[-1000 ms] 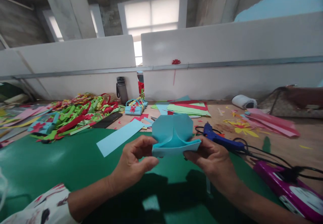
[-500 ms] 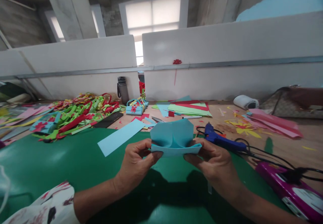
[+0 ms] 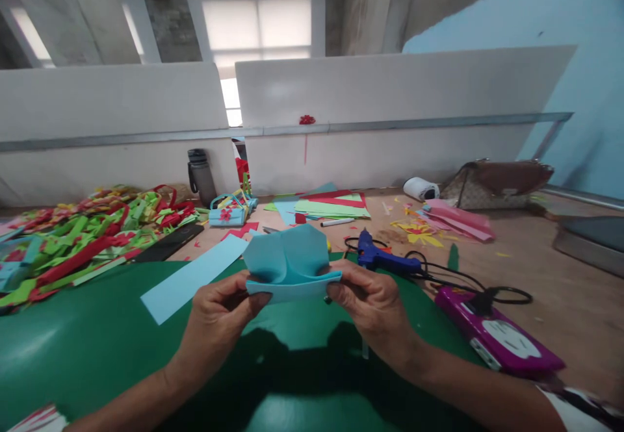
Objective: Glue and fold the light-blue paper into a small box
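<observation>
Paper (image 3: 291, 292), near edge pinched at its ends, left hand's (image 3: 209, 320) & right hand's (image 3: 385, 320) fingers nearly closed (thumbs below), may crumple w/ uneven squeezing.

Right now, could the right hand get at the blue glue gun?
Probably yes: the glue gun lies beyond the right hand with nothing seen between, though that hand pinches the folded blue paper.

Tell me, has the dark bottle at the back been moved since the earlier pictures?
No. The bottle stands upright in front of the same white panel, just left of its edge, as before; only the whole view has shifted.
</observation>
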Demonstrator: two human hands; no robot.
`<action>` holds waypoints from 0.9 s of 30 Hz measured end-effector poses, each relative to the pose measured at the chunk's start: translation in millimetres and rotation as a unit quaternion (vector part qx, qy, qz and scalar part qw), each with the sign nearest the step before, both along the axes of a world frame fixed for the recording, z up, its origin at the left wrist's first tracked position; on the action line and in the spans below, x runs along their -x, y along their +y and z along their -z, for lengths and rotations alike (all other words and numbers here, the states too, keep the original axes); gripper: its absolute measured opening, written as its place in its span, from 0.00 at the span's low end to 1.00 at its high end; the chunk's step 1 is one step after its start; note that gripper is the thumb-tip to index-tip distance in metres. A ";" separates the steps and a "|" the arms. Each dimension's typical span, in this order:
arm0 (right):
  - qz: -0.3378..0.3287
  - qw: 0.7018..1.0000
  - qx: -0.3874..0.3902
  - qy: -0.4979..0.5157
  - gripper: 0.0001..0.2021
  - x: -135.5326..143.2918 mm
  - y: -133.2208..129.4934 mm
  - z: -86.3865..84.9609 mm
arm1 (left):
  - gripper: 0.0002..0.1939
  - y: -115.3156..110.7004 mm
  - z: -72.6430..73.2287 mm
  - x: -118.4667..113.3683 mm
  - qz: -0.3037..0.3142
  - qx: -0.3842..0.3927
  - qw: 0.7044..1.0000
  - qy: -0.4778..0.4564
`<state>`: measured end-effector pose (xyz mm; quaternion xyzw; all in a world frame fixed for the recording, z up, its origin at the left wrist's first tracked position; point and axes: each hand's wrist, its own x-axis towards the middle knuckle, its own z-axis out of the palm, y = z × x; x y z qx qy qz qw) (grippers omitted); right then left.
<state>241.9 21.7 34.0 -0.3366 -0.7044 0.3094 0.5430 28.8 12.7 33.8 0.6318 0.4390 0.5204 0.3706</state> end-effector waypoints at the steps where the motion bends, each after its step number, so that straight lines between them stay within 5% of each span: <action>1: -0.001 1.000 0.005 0.009 0.05 0.3 -0.4 0.7 | 0.05 -0.3 -0.7 -0.3 0.004 -0.002 1.000 -0.004; 8: 0.031 0.993 0.061 0.102 0.08 3.9 -2.8 2.6 | 0.06 -0.6 -0.5 0.9 0.007 0.011 1.000 -0.021; 18: 0.038 0.996 0.059 0.050 0.06 1.1 -0.5 -1.0 | 0.09 3.6 2.7 3.7 -0.021 0.099 0.993 -0.066; 27: 0.068 0.996 0.050 0.042 0.07 1.3 0.7 -2.0 | 0.09 5.6 4.7 4.9 -0.022 0.099 0.994 -0.048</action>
